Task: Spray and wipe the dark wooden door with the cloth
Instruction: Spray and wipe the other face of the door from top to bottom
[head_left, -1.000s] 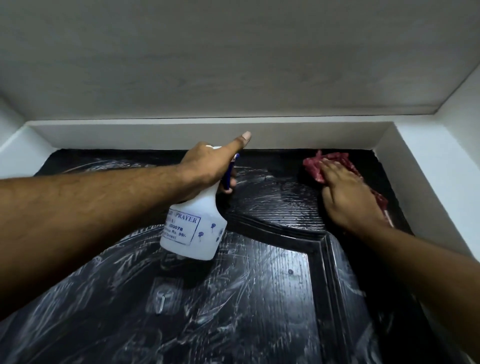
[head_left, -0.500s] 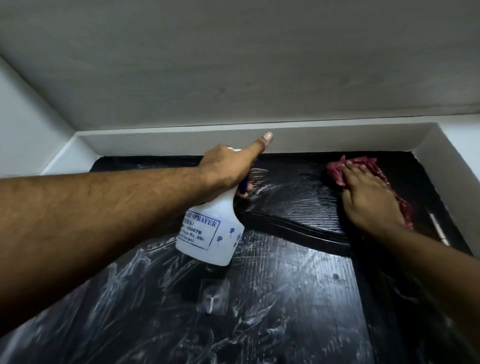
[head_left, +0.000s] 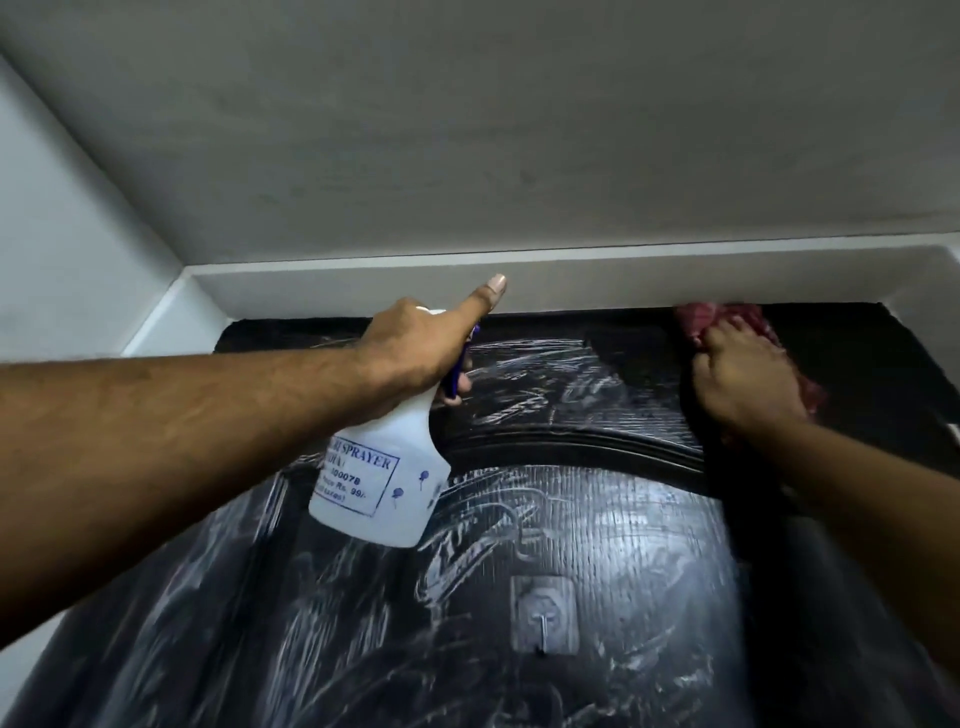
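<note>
High on the door (head_left: 597, 545), left hand (head_left: 415, 353) grips sprayer (head_left: 384, 483), right hand (head_left: 748, 379) clutches cloth (head_left: 696, 322).

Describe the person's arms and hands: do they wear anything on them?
The left forearm, visibly hairy, and the right forearm are bare; no sleeve shows. The left hand and right hand wear no gloves; no watch, bracelet or ring is visible.
</note>
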